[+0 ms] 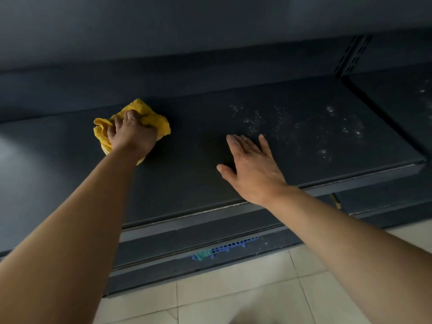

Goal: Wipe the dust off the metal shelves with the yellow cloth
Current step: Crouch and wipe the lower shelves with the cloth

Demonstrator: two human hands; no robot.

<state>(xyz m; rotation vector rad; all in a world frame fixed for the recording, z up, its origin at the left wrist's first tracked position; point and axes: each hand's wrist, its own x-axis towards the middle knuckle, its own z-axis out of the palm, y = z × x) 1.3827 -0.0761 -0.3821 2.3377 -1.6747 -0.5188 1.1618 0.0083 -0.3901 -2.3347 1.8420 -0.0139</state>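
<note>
Left hand (132,134) grips the bunched yellow cloth (154,121), pressed on the dark metal shelf (187,160) toward its back left. Right hand (251,169) lies flat, fingers straight, near front edge. White dust (301,129) speckles shelf's right part.
</note>
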